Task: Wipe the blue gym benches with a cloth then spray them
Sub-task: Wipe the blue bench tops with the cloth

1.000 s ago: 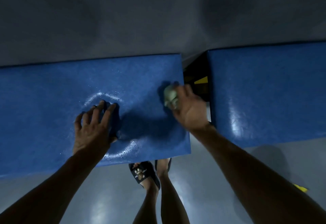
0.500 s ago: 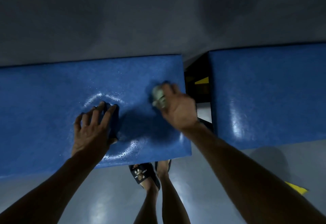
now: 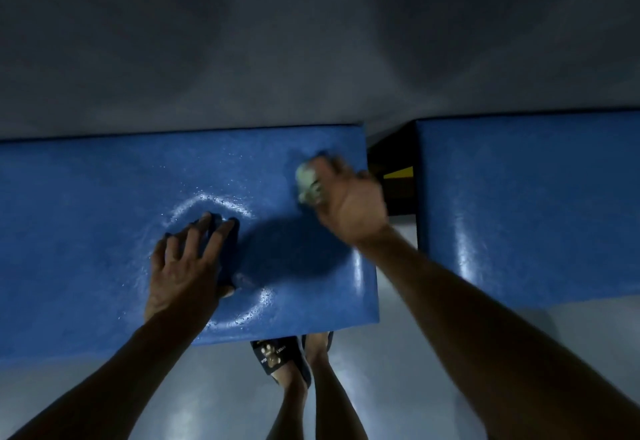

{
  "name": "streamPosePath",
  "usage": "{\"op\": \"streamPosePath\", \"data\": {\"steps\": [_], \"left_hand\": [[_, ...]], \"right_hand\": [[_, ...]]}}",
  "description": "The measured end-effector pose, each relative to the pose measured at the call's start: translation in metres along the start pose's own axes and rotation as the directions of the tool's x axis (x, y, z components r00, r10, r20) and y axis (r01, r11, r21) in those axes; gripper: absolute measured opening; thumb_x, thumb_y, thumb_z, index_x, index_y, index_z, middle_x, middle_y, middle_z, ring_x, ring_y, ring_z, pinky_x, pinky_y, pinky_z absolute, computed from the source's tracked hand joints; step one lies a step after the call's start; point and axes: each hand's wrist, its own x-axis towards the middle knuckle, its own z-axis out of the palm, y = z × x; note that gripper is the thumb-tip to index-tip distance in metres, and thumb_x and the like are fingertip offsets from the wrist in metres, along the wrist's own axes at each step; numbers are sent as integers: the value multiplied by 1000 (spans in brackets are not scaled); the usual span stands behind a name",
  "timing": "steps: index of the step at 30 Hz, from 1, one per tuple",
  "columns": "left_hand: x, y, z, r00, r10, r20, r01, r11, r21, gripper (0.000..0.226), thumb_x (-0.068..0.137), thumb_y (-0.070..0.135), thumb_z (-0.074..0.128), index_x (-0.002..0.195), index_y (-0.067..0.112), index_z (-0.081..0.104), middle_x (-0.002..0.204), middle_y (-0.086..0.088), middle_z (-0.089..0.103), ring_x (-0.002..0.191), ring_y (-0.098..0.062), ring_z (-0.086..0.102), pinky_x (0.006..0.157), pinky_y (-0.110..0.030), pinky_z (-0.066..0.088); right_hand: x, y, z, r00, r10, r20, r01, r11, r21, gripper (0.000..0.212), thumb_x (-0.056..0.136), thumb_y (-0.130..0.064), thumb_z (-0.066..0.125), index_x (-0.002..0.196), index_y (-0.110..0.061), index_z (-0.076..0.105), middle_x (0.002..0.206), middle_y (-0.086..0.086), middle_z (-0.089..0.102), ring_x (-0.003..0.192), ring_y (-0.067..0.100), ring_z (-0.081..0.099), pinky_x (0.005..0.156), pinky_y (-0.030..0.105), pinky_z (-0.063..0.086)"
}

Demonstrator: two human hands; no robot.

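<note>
Right hand (image 3: pixel 349 202) grips a crumpled pale green cloth (image 3: pixel 309 181) against the padded blue vinyl bench (image 3: pixel 86 214), left hand (image 3: pixel 188 263) resting flat, fingers spread, beside it.

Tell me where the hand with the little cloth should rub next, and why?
Probably toward the middle of the left blue padded bench. The right hand grips the crumpled pale green cloth near the bench's far right corner, while wet droplets glisten in a ring around the left hand, which rests flat with fingers spread on the pad. That wet patch looks unwiped.
</note>
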Motion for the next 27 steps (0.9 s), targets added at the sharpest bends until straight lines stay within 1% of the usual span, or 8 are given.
{"op": "streamPosePath", "data": {"steps": [5, 8, 11, 14, 18, 21, 24, 27], "left_hand": [[1, -1, -1, 1000, 4, -7, -5, 1000, -26, 125, 43, 43, 95, 151, 28, 33, 152, -12, 38, 124, -42, 42, 107, -58, 33], [0, 1, 0, 1000, -7, -10, 7, 1000, -27, 125, 42, 42, 96, 150, 27, 35, 150, -12, 40, 124, -41, 42, 106, -58, 34], [0, 2, 0, 1000, -15, -13, 14, 999, -31, 126, 40, 41, 96, 149, 27, 36, 150, -11, 41, 122, -40, 42, 106, -58, 35], [0, 2, 1, 1000, -16, -23, 15, 999, -30, 126, 37, 39, 97, 148, 28, 37, 149, -10, 42, 122, -40, 43, 105, -58, 35], [0, 1, 1, 999, -12, -31, 11, 999, -42, 124, 40, 39, 96, 148, 29, 37, 150, -10, 42, 123, -40, 43, 106, -58, 35], [-1, 1, 1, 999, -23, -24, 22, 998, -55, 124, 41, 38, 96, 149, 30, 36, 151, -9, 41, 124, -40, 42, 108, -57, 32], [-1, 1, 1, 1000, -28, -1, 28, 998, -60, 123, 44, 39, 95, 150, 31, 33, 153, -9, 38, 129, -40, 41, 111, -56, 29], [-1, 1, 2, 1000, -24, -1, 24, 999, -43, 122, 45, 40, 95, 150, 30, 33, 153, -9, 37, 130, -41, 42, 111, -56, 29]], "right_hand": [[9, 54, -10, 792, 608, -56, -580, 778, 243, 50, 85, -42, 61, 127, -19, 47, 115, 10, 56, 94, 38, 60, 69, 36, 43], [10, 5, 3, 818, 561, -122, -495, 797, 347, 47, 83, -42, 62, 120, -15, 53, 110, 8, 58, 87, 34, 61, 62, 30, 37], [15, -62, 14, 975, 214, -61, -193, 950, 245, 37, 78, -33, 66, 110, -18, 60, 102, 7, 61, 72, 32, 63, 60, 32, 47], [26, -72, 15, 998, -49, -33, 52, 995, 86, 36, 71, -36, 70, 102, -19, 63, 98, 8, 62, 67, 33, 61, 60, 33, 46], [36, 13, -4, 962, 274, -18, -270, 956, 111, 48, 85, -50, 61, 121, -19, 55, 116, 10, 58, 87, 36, 63, 68, 36, 47], [40, 59, -11, 772, 633, -53, -586, 742, 327, 46, 84, -40, 64, 122, -17, 55, 122, 11, 58, 105, 35, 59, 81, 39, 47], [47, 43, -2, 663, 748, -28, -650, 594, 475, 40, 83, -37, 65, 113, -11, 61, 111, 13, 65, 104, 34, 61, 82, 38, 48], [57, -6, 4, 722, 682, -115, -578, 686, 442, 34, 84, -33, 64, 108, -9, 62, 106, 14, 66, 99, 34, 62, 76, 36, 48]]}}
